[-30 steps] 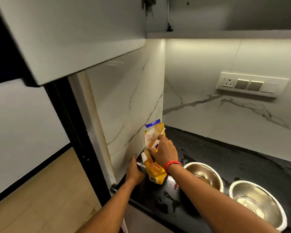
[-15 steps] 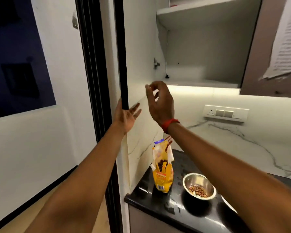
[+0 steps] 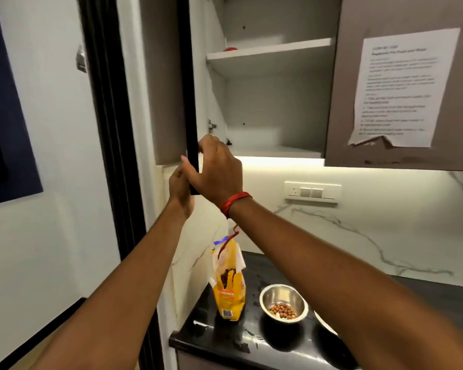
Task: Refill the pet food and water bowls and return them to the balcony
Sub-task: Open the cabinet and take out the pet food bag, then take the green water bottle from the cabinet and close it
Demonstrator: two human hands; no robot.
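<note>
A person's two hands meet at the lower edge of an open wall-cabinet door [image 3: 190, 102] above a kitchen corner. The right hand [image 3: 217, 172], a red thread tied at its wrist, curls its fingers and thumb around the door's dark edge near the bottom corner; the left hand [image 3: 179, 188] is raised just behind that same edge, its fingers largely hidden by the door and the right hand, so how far they are closed cannot be told. Neither hand carries any of the feeding items. Down on the black countertop [image 3: 225, 340], a yellow pet food bag [image 3: 229, 287] stands upright with its top open, close to the marble-patterned side wall. Just beside it to the right sits a steel food bowl [image 3: 283, 303] holding a shallow layer of brown kibble. The rim of a second steel bowl [image 3: 325, 325] shows farther right, mostly covered by the right forearm, and its contents cannot be seen. Inside the open cabinet, a white shelf [image 3: 273, 50] bears a small red object [image 3: 229, 48] at its left end, only partly visible. A printed sheet of paper [image 3: 401, 86], its lower edge torn, is stuck to the closed cabinet door on the right, and a switch panel [image 3: 312, 193] is mounted on the backsplash beneath the lit underside of the cabinets.
</note>
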